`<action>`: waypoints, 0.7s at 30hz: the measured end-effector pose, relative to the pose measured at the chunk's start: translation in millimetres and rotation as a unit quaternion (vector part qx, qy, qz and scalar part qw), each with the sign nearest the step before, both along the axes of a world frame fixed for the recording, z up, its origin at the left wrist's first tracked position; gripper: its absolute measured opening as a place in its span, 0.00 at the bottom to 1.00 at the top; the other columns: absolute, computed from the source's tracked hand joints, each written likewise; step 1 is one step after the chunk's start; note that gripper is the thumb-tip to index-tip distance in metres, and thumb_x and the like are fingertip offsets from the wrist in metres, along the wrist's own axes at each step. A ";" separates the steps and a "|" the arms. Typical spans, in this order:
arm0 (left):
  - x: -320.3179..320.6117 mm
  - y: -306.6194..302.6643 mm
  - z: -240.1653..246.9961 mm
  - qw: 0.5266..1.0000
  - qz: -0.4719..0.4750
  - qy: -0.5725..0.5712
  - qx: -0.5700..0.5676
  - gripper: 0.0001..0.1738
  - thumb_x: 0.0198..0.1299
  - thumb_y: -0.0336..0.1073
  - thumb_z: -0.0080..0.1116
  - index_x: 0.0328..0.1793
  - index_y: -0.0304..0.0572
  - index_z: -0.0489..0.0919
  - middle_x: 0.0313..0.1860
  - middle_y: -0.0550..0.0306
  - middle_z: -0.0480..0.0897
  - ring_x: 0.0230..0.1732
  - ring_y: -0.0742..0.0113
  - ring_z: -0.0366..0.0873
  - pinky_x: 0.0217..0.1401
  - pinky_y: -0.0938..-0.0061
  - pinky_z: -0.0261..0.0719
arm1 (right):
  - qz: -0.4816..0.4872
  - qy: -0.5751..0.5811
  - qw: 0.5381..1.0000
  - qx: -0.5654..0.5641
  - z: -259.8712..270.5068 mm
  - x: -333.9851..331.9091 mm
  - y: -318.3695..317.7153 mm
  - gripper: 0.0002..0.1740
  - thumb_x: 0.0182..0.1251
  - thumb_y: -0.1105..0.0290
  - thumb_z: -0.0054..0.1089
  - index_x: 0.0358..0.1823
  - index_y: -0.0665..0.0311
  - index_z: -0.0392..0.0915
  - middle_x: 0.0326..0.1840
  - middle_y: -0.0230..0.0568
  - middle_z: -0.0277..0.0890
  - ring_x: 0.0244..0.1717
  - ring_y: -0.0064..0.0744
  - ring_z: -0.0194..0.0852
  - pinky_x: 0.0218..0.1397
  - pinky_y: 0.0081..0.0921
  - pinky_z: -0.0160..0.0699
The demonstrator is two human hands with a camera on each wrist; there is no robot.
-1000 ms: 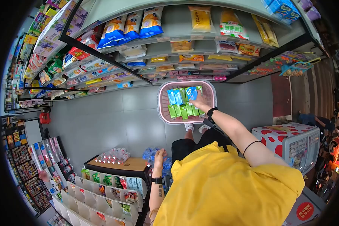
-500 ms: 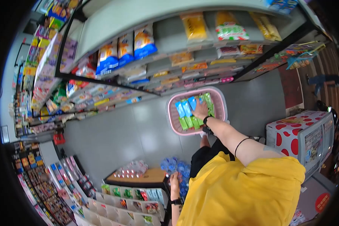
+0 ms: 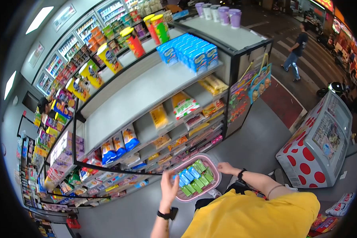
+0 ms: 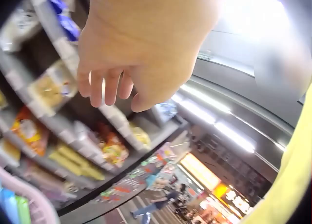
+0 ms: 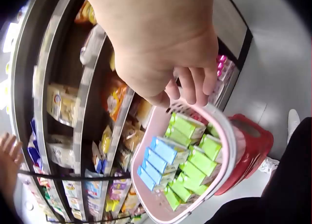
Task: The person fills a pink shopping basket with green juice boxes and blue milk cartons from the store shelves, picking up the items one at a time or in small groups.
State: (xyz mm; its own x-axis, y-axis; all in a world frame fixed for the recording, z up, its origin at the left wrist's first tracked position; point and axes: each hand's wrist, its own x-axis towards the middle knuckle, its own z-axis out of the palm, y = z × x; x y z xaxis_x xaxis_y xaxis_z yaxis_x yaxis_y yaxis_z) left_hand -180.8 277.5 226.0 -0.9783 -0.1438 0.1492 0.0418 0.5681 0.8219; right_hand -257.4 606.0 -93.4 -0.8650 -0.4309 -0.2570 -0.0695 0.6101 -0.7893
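Obs., aisle: tall shelf unit (image 3: 146, 91) stocked with snack bags fills the left and centre. A white chest freezer with red dots (image 3: 305, 158) stands at right, well apart from the shelves.

Pink basket (image 3: 205, 155) sits low between the shelf unit and the person's yellow shirt (image 3: 258, 214). In the right wrist view it rests on a red object (image 5: 248, 146). Contents: blue cartons (image 3: 188, 174) in a row on the shelf side, green cartons (image 3: 202, 180) beside them.

Right hand (image 3: 225, 168): at the basket's right rim, on the freezer side. Wrist view shows the fingers (image 5: 195, 85) loosely curled right at the rim (image 5: 229, 141). Cannot tell whether they actually clasp it.

Left hand (image 3: 169, 186): raised just beside the basket's left edge, fingers spread and relaxed, holding nothing. Its wrist view confirms this (image 4: 141, 43). No contact with the basket is visible.
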 end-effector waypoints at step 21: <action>-582.7 16.7 183.8 0.876 -0.036 0.145 -0.459 0.60 0.50 0.55 0.73 0.81 0.28 0.54 0.80 0.27 0.57 0.82 0.34 0.51 0.84 0.51 0.50 | -0.674 -0.403 0.616 -0.071 -60.0 388.8 218.2 0.16 0.71 0.61 0.56 0.30 0.67 0.80 0.21 0.45 0.79 0.16 0.36 0.79 0.17 0.34 0.76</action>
